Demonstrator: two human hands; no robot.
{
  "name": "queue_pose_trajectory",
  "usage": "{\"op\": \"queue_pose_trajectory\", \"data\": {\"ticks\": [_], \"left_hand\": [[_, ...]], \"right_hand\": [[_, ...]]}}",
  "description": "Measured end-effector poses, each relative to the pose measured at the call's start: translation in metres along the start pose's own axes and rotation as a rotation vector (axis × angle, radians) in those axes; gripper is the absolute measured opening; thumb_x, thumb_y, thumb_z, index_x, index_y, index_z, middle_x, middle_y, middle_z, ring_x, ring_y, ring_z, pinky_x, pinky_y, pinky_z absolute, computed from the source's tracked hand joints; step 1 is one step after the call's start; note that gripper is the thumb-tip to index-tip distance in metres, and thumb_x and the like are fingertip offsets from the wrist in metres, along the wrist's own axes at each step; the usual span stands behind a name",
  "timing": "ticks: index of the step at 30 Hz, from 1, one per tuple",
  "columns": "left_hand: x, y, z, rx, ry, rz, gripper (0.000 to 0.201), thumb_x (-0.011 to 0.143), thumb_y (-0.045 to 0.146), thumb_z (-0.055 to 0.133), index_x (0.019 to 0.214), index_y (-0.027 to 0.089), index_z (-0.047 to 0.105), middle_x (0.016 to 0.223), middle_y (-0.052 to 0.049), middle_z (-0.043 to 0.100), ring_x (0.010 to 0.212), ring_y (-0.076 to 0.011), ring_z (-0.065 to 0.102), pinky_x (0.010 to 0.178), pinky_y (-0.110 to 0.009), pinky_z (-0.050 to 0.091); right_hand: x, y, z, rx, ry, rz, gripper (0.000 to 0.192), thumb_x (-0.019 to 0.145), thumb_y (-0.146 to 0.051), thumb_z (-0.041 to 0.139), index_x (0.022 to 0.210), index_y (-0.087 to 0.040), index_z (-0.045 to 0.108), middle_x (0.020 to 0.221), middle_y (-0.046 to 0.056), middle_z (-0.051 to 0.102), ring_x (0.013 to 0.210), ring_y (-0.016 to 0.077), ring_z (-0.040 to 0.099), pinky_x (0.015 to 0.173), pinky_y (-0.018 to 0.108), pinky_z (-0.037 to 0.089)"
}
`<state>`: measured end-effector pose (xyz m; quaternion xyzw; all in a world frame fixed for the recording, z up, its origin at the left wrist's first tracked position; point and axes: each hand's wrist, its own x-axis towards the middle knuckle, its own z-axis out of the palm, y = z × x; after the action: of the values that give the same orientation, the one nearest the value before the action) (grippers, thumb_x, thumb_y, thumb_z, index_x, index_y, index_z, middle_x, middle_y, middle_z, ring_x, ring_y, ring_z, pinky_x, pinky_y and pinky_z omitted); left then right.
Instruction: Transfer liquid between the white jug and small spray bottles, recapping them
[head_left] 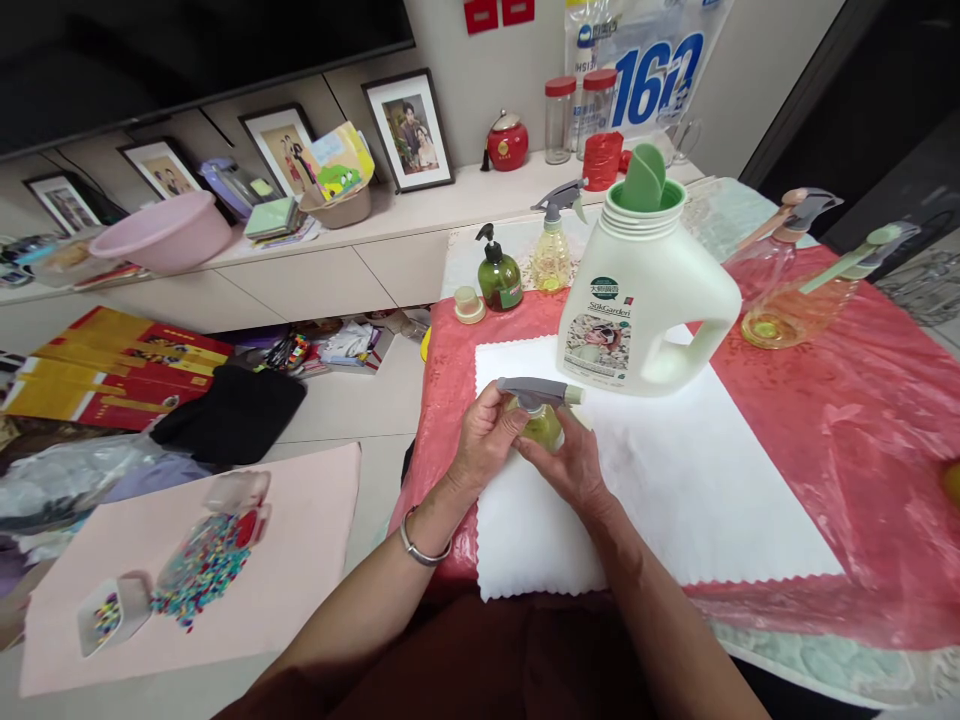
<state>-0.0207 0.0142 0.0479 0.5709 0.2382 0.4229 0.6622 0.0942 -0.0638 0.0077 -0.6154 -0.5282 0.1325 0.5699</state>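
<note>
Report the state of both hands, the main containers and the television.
Left hand: gripping the held spray bottle.
Right hand: gripping it too.
Held spray bottle: sprayer on top; tightness unclear.
White jug: upright, uncapped, green spout showing.
Green pump bottle: upright, pump fitted.
Rear spray bottle: upright, sprayer fitted.
Orange-liquid spray bottle: sprayer fitted.
Clear jars: red lids on.
Red pot: lid on.
Television: screen dark.

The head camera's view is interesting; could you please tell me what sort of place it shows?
Probably a living room in a home: a large dark screen hangs above framed photos standing on a long low cabinet.
</note>
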Motion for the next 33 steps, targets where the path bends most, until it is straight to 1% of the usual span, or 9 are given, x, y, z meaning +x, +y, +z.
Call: {"op": "queue_pose_trajectory", "data": {"ticks": [4,8,10,13,18,24,28,30,33], "left_hand": [[0.0,-0.002,-0.001,-0.024,-0.062,-0.003,0.034,0.086,0.042,0.077,0.11,0.019,0.067,0.099,-0.005,0.075,0.088,-0.0162,0.069,0.08,-0.028,0.054],[0.003,-0.007,0.002,-0.053,-0.021,0.026,0.053,0.068,0.043,0.092,0.108,0.02,0.065,0.099,-0.004,0.075,0.092,-0.0182,0.07,0.084,-0.029,0.054],[0.005,-0.008,0.004,-0.044,0.005,0.017,0.056,0.063,0.043,0.095,0.105,0.02,0.066,0.096,-0.003,0.074,0.09,-0.018,0.069,0.083,-0.029,0.053],[0.006,-0.003,0.005,0.016,0.02,-0.008,0.048,0.067,0.041,0.092,0.103,0.02,0.068,0.096,-0.002,0.07,0.09,-0.0178,0.066,0.084,-0.03,0.053],[0.004,0.004,0.004,0.101,0.024,0.052,0.036,0.075,0.043,0.087,0.097,0.02,0.071,0.098,-0.003,0.063,0.095,-0.0176,0.062,0.088,-0.03,0.05],[-0.001,0.004,0.003,0.061,0.017,-0.022,0.042,0.081,0.048,0.08,0.113,0.022,0.068,0.096,-0.003,0.069,0.082,-0.016,0.063,0.074,-0.027,0.052],[-0.003,0.005,0.002,0.064,-0.02,-0.05,0.04,0.084,0.051,0.076,0.109,0.021,0.067,0.092,-0.002,0.069,0.073,-0.0135,0.061,0.069,-0.026,0.051],[-0.002,0.004,0.004,0.055,-0.022,-0.032,0.045,0.079,0.051,0.081,0.108,0.021,0.067,0.093,-0.002,0.069,0.077,-0.0142,0.062,0.073,-0.027,0.052],[0.001,0.002,0.007,0.069,0.029,-0.013,0.052,0.065,0.046,0.093,0.103,0.021,0.067,0.096,-0.002,0.069,0.09,-0.0171,0.064,0.084,-0.029,0.051]], "right_hand": [[0.0,-0.003,0.0,0.021,0.001,0.003,0.051,0.09,-0.052,0.068,0.123,-0.014,0.065,0.117,0.013,0.063,0.115,0.0262,0.061,0.1,0.042,0.056],[0.001,-0.004,-0.001,0.025,-0.011,-0.007,0.048,0.091,-0.05,0.067,0.125,-0.016,0.065,0.117,0.012,0.064,0.12,0.027,0.059,0.103,0.042,0.055],[0.001,-0.003,-0.001,0.026,-0.013,-0.019,0.048,0.091,-0.048,0.067,0.127,-0.017,0.064,0.12,0.012,0.063,0.12,0.0274,0.059,0.103,0.043,0.055],[0.0,0.001,0.0,0.033,0.0,-0.044,0.052,0.091,-0.047,0.068,0.133,-0.017,0.061,0.127,0.012,0.06,0.122,0.027,0.059,0.103,0.043,0.055],[-0.003,0.008,0.003,0.061,0.005,-0.084,0.061,0.095,-0.048,0.066,0.147,-0.022,0.047,0.135,0.01,0.057,0.125,0.0236,0.056,0.108,0.041,0.051],[0.002,0.005,-0.001,0.001,-0.004,-0.108,0.054,0.093,-0.047,0.069,0.138,-0.021,0.053,0.128,0.01,0.06,0.117,0.024,0.06,0.097,0.039,0.055],[0.003,0.005,-0.002,-0.037,0.004,-0.146,0.056,0.094,-0.047,0.067,0.139,-0.019,0.049,0.131,0.011,0.058,0.12,0.0245,0.058,0.098,0.039,0.054],[0.002,0.006,-0.002,-0.048,0.01,-0.161,0.054,0.095,-0.045,0.065,0.139,-0.019,0.048,0.13,0.011,0.058,0.118,0.0236,0.059,0.098,0.039,0.054],[0.001,0.008,0.0,-0.054,0.014,-0.173,0.055,0.095,-0.043,0.064,0.141,-0.02,0.046,0.13,0.011,0.058,0.119,0.0231,0.058,0.099,0.039,0.054]]}}
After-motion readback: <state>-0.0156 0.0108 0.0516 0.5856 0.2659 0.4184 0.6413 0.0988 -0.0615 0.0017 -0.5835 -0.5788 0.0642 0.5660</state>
